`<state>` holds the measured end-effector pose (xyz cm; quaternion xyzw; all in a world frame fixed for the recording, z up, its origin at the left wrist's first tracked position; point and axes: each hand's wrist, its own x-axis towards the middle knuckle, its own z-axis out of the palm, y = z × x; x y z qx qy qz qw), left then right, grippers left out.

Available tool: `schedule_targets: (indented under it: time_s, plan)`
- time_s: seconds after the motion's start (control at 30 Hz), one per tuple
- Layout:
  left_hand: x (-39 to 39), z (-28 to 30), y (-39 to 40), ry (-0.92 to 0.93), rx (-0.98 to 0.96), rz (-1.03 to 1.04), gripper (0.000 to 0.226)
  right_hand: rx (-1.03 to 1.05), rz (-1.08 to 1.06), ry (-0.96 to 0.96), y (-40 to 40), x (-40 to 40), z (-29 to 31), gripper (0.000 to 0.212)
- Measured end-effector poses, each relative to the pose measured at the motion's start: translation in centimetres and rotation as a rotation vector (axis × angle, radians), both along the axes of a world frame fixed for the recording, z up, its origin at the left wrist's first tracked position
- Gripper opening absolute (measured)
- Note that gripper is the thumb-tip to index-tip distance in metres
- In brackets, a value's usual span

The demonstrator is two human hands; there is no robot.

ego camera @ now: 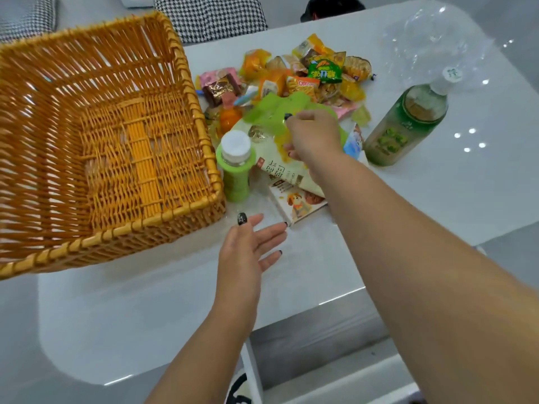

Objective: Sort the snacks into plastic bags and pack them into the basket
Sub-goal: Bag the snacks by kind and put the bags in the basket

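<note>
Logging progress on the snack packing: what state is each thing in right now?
basket: empty, on the table
green plastic bag: pinched by the right hand
left hand: open, holding nothing
small bottle: upright, capped
large bottle: upright, capped
snacks: loose pile, unbagged

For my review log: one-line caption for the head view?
Right hand pinches a green plastic bag over the snack pile; open left hand beside the wicker basket.
</note>
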<state>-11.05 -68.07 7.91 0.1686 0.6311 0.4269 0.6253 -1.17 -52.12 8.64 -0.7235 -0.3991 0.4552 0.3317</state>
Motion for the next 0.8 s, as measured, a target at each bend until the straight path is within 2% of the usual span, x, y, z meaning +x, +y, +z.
schedule_targets:
  time_s: [0.1, 0.17, 0.2, 0.27, 0.33, 0.4, 0.47, 0.53, 0.6, 0.73, 0.8]
  plan:
    - [-0.4, -0.7, -1.0, 0.068, -0.014, -0.069, 0.023, 0.151, -0.173, -0.025, -7.5, 2.9, -1.2, 0.017]
    - [-0.2, -1.7, -2.3, 0.224, 0.015, -0.233, 0.016, 0.135, -0.288, -0.141, -14.9, 5.6, -1.9, 0.026]
    - [-0.1, -2.4, -3.2, 0.373, 0.065, -0.407, 0.021, 0.090, -0.364, -0.236, -18.3, 7.1, -2.5, 0.033]
    - [0.1, -4.4, -4.9, 0.686, 0.253, -0.857, 0.049, -0.055, -0.543, -0.436, -23.8, 10.1, -4.5, 0.053]
    - [0.8, -6.6, -6.1, 0.868, 0.403, -1.204, 0.071, -0.259, -0.739, -0.506, -27.4, 12.4, -6.9, 0.072]
    - [2.2, -8.5, -7.1, 1.006, 0.401, -1.429, 0.084, -0.462, -0.924, -0.394, -29.6, 13.7, -9.1, 0.085]
    - [3.6, -10.1, -8.0, 1.119, 0.351, -1.564, 0.095, -0.587, -1.074, -0.176, -30.6, 14.0, -11.1, 0.091]
    - [4.3, -11.3, -8.5, 1.223, 0.304, -1.607, 0.105, -0.566, -1.144, 0.028, -30.8, 13.6, -12.5, 0.093]
    - [4.6, -11.9, -8.7, 1.280, 0.272, -1.604, 0.113, -0.513, -1.157, 0.116, -30.8, 13.1, -13.2, 0.094]
    - [4.8, -12.2, -8.7, 1.258, 0.239, -1.625, 0.130, -0.411, -1.192, 0.235, -31.7, 13.0, -13.9, 0.100]
    - [4.8, -12.1, -8.5, 1.225, 0.229, -1.643, 0.136, -0.390, -1.174, 0.308, -31.9, 12.9, -13.8, 0.095]
